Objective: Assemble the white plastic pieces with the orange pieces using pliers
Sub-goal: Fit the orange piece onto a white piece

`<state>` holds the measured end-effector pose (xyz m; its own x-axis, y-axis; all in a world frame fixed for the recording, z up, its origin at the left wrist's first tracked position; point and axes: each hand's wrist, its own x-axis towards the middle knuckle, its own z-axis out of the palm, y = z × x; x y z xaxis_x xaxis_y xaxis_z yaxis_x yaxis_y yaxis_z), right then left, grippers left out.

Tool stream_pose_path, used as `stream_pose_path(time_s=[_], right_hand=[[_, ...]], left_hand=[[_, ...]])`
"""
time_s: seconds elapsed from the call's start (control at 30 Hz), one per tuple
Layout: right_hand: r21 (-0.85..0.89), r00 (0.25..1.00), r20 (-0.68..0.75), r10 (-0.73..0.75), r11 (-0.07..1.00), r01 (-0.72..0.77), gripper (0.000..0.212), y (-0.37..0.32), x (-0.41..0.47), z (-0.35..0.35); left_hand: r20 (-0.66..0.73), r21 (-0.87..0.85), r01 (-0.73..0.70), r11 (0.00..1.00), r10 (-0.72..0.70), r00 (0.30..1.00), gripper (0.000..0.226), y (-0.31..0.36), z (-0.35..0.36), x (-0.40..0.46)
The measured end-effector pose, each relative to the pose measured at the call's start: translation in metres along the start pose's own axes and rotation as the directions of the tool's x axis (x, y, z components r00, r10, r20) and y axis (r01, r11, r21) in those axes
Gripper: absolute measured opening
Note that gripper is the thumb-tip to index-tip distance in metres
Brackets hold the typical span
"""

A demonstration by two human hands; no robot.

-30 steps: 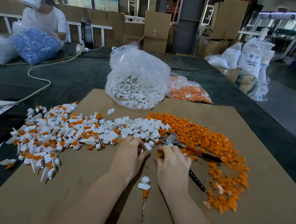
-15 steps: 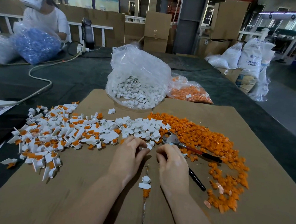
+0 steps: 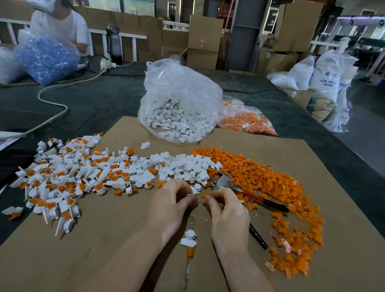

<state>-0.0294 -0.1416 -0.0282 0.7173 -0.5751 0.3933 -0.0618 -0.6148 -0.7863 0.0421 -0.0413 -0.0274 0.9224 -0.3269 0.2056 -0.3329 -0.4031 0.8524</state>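
While the two hands meet over the cardboard sheet (image 3: 314, 279), the work is ringed by loose parts: a heap of orange pieces (image 3: 264, 173) to the right, a pile of white pieces (image 3: 181, 165) straight ahead, and a spread of joined white-and-orange parts (image 3: 70, 178) to the left. A clear bag of white pieces (image 3: 178, 108) is set at the sheet's far edge, with a bag of orange pieces (image 3: 248, 122) just beside it on the dark surface (image 3: 99, 102). Farther off, a seated person (image 3: 59, 22) is seen behind a bag of blue parts (image 3: 47, 60).

A small white piece (image 3: 192, 195) is pinched in the curled fingers of the left hand (image 3: 171, 203), and an orange piece (image 3: 205, 195) is pinched in the fingers of the right hand (image 3: 227, 214); both pieces are mostly hidden by fingertips, so their shape and heading cannot be made out.

The pliers (image 3: 240, 190) are laid untouched on the cardboard just beyond the right hand, head toward the white pile, one handle running right and the other partly covered by the hand. One joined part (image 3: 189, 238) is left between the wrists.
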Motion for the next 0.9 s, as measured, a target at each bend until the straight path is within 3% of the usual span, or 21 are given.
stream_pose_path(time_s=[0.13, 0.33, 0.53, 0.9], right_hand=[[0.035, 0.999, 0.008, 0.035, 0.999, -0.035, 0.003, 0.002, 0.001, 0.000], [0.079, 0.996, 0.075, 0.053, 0.995, -0.059, 0.007, 0.004, 0.002, 0.002], [-0.059, 0.995, 0.102, 0.002, 0.998, 0.004, 0.014, 0.004, 0.000, 0.003], [-0.292, 0.953, -0.031, -0.303, 0.914, 0.281, 0.025, -0.001, -0.005, 0.004]], left_hand=[[0.019, -0.147, 0.029, 0.989, -0.026, 0.999, 0.011, 0.005, -0.002, 0.000], [0.086, -0.197, 0.050, 0.979, -0.034, 0.996, 0.007, 0.006, -0.012, -0.001], [0.113, -0.198, 0.088, 0.976, -0.067, 0.991, 0.009, 0.006, -0.010, -0.003], [0.178, -0.294, 0.121, 0.948, -0.070, 0.982, 0.006, 0.007, -0.009, -0.007]])
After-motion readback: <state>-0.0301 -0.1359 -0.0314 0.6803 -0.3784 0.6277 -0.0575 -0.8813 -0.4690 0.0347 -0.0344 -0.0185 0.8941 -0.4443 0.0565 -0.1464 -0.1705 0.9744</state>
